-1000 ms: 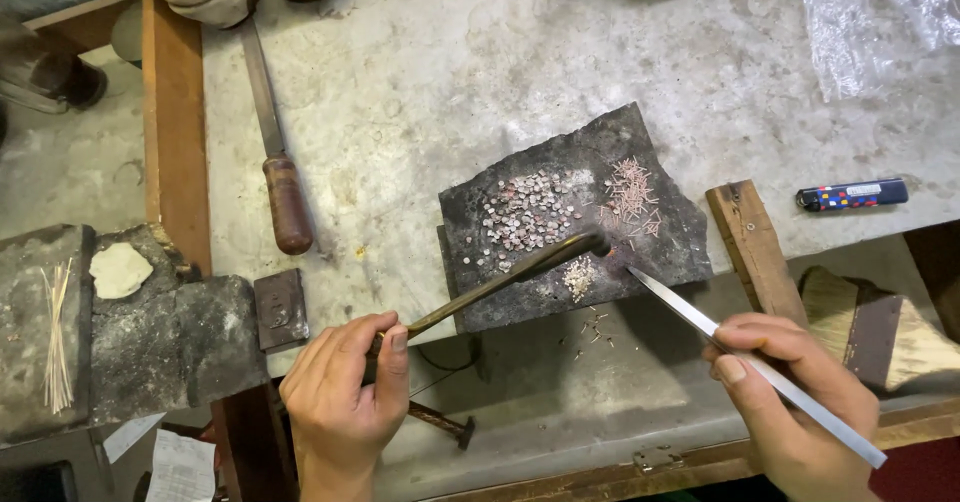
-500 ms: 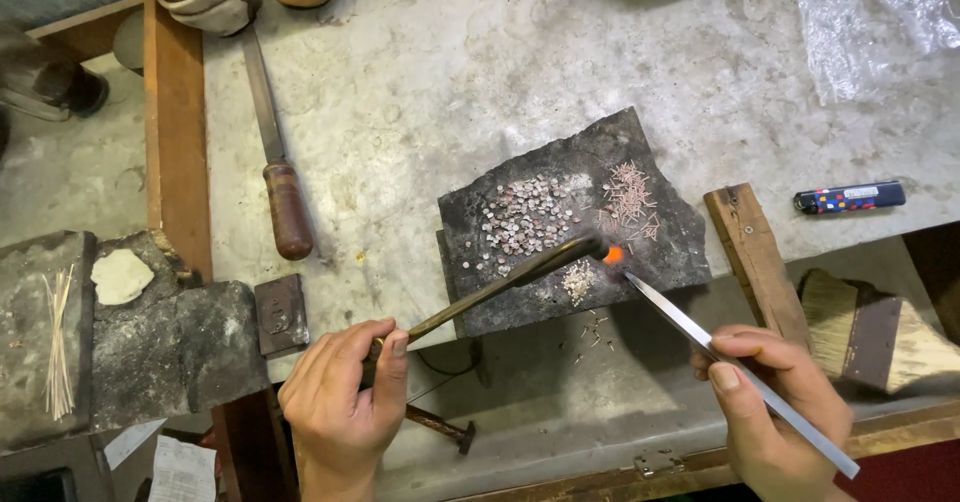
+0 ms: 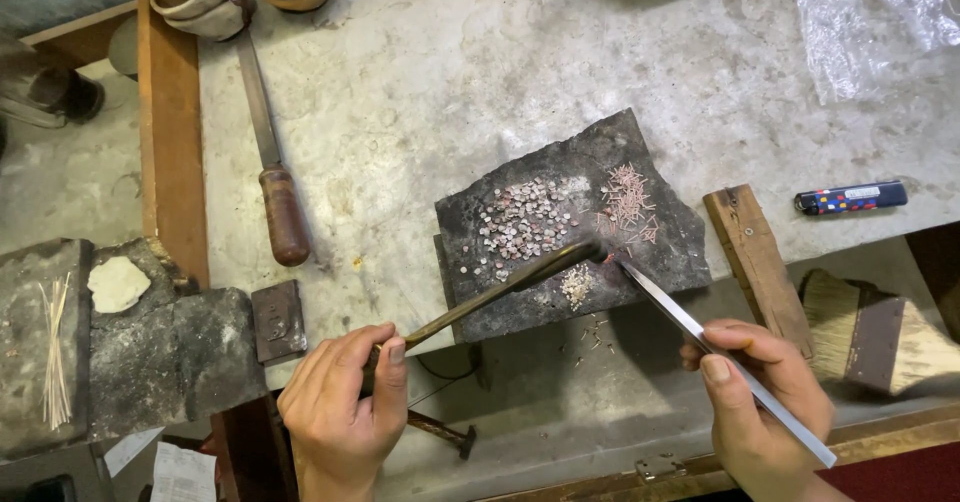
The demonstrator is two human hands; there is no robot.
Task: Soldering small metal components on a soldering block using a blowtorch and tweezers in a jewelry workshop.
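Glow at torch tip [image 3: 600, 252] gone since 0.5 s ago. Left hand [image 3: 345, 412] grips torch; right hand [image 3: 755, 407] pinches tweezers [image 3: 700, 337]. Keep tips steady over slate [image 3: 560, 222].

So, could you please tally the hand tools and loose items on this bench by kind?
Torch pipe, in left hand: 1
Tweezers, in right hand: 1
File: 1
Brush: 1
Lighter: 1
Slate block: 1
Total: 6

Worn grey stone workbench [image 3: 480, 72], wooden edging [image 3: 165, 142]
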